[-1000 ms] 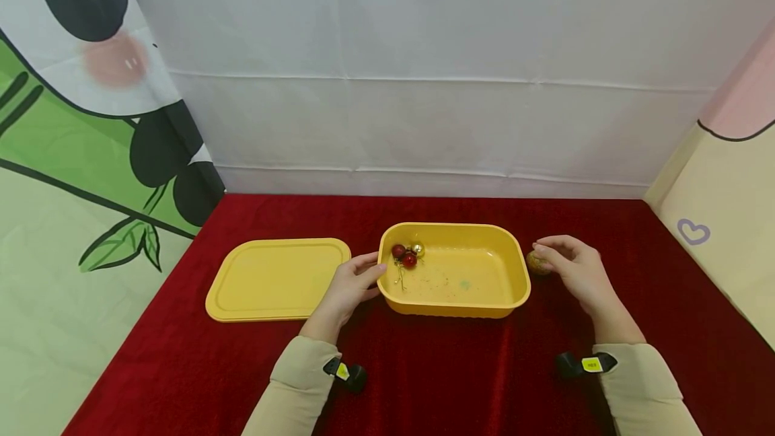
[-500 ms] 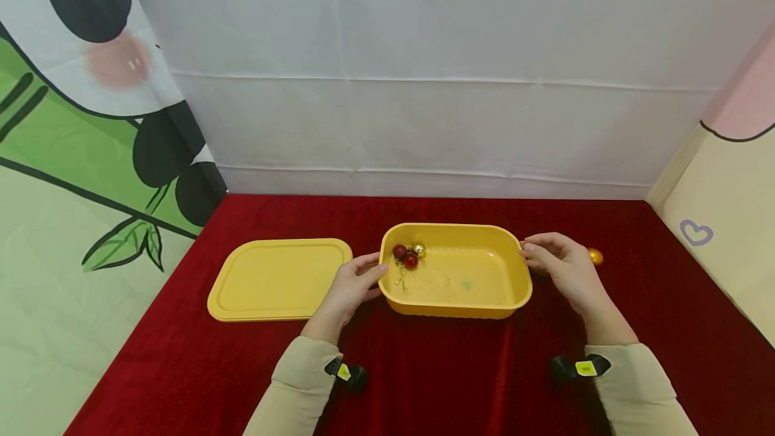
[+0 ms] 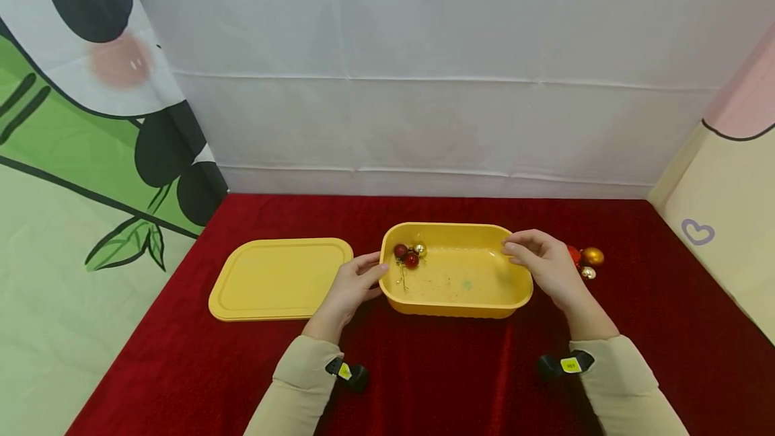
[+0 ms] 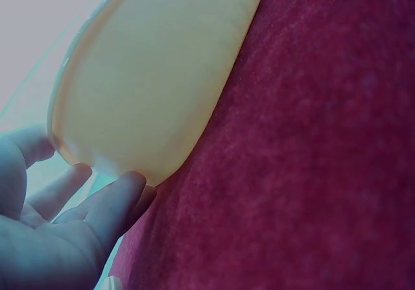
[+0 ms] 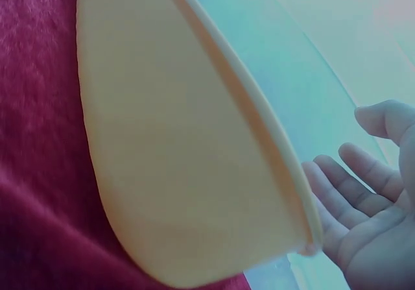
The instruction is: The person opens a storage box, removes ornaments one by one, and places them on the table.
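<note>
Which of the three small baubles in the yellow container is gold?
The gold bauble is the rightmost of the three, at the left end of the yellow container; the dark red bauble and brighter red bauble lie left of it.

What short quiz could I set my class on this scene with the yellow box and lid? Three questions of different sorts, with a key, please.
1. In the head view, on which side of the box does the lid lie? (a) far (b) right (c) left
2. True or false: the left hand touches the box's right end.
3. Fill the gap: the small balls inside the box are red and ____.

Key
1. c
2. False; the left hand touches its left end.
3. gold
</note>
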Motion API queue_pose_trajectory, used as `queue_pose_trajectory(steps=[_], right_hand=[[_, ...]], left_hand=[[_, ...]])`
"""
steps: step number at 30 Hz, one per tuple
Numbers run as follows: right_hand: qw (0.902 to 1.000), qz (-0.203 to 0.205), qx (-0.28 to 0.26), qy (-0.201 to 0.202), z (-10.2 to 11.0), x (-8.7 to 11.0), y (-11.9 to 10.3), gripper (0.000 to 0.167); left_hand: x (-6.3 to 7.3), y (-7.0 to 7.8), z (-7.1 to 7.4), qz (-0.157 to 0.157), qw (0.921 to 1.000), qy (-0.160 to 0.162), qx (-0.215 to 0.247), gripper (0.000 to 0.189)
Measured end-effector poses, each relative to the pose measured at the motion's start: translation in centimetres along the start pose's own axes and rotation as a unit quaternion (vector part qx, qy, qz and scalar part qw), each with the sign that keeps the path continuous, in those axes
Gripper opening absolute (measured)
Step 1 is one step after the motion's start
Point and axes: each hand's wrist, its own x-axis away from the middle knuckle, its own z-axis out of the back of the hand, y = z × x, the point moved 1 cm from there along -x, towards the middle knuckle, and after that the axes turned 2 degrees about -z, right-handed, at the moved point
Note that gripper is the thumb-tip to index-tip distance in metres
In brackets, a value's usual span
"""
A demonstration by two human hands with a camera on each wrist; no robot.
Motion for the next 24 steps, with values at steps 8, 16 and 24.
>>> queue_pose_trajectory(steps=[8,16,24], right_hand=[[0.9996,0.002,0.009,-0.027,-1.9,-0.8,-0.7,0.033],[0.9988,0.011,0.012,-0.045,-3.8,-1.2,-1.2,0.03],[0.9981,0.023,0.014,-0.056,-5.5,-1.8,-1.5,0.027]], left_hand=[[0.0,0.0,0.0,-0.001,1.0,-0.003,0.006,0.046],[-0.1,-0.2,0.0,-0.004,1.0,-0.004,0.005,0.043],[-0.1,-0.3,0.0,-0.001,1.0,-0.002,0.005,0.042]])
